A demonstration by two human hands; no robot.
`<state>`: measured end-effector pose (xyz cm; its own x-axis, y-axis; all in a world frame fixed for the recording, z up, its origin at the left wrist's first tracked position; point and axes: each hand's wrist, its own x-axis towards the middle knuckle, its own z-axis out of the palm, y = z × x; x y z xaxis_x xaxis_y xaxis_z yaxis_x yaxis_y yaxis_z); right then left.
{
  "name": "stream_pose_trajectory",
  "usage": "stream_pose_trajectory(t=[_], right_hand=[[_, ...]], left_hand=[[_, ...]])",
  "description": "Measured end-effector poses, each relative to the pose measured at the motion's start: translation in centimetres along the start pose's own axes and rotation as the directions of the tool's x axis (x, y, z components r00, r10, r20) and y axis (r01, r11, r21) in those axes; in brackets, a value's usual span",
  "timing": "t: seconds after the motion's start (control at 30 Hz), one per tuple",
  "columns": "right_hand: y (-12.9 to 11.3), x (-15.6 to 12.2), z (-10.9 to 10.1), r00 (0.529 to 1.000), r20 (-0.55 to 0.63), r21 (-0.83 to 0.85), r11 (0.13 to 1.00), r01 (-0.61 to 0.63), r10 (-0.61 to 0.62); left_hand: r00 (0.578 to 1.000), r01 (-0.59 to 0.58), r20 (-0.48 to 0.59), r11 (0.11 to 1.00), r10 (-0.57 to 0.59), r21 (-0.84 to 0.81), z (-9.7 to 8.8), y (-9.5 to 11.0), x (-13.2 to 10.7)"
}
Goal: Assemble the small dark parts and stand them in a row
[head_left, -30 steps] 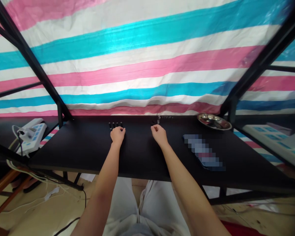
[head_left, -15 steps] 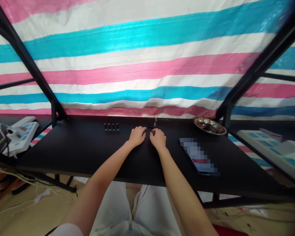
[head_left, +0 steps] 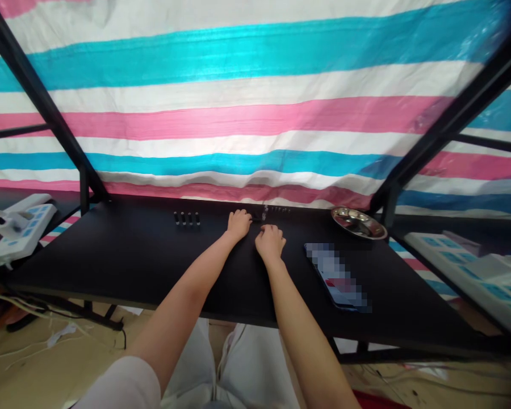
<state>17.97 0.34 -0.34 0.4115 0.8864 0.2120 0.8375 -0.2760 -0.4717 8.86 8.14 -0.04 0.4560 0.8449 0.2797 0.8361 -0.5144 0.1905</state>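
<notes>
Black table [head_left: 123,250] under hands [head_left: 239,224], striped sheeting [head_left: 221,122] behind

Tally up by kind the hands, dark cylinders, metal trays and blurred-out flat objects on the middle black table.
Hands, left hand and right hand: 2
Dark cylinders: 4
Metal tray: 1
Blurred-out flat object: 1
Total: 8, leaving out the tiny clear pieces, too small to count.

Pale sleeve [head_left: 121,382], off-white trousers [head_left: 255,358], bare forearms [head_left: 198,281]
</notes>
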Motion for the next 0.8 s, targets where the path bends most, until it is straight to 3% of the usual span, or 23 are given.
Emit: stream_pose_trajectory(t=[0.17,0.4,0.6,0.8], right_hand=[[0.0,0.2,0.3,1.0,-0.026,0.024,1.0,-0.003,0.004],[0.1,1.0,1.9,1.0,-0.021,-0.01,1.0,0.013,-0.013],[0.1,2.1,2.9,0.999,0.049,-0.071,0.997,0.023,-0.02],[-0.1,2.7,3.1,0.998,0.044,-0.075,0.996,0.045,-0.042]], left_hand=[[0.999,0.009,-0.039,0.998,-0.012,-0.065,-1.2,-0.8,-1.7],[0.983,0.048,-0.158,0.963,-0.093,-0.266,-3.3,-2.1,-6.2],[0.962,0.143,-0.157,0.902,-0.223,-0.407,-3.7,-3.1,-8.6],[0.964,0.126,-0.16,0.895,-0.212,-0.427,-3.4,-3.4,-9.1]])
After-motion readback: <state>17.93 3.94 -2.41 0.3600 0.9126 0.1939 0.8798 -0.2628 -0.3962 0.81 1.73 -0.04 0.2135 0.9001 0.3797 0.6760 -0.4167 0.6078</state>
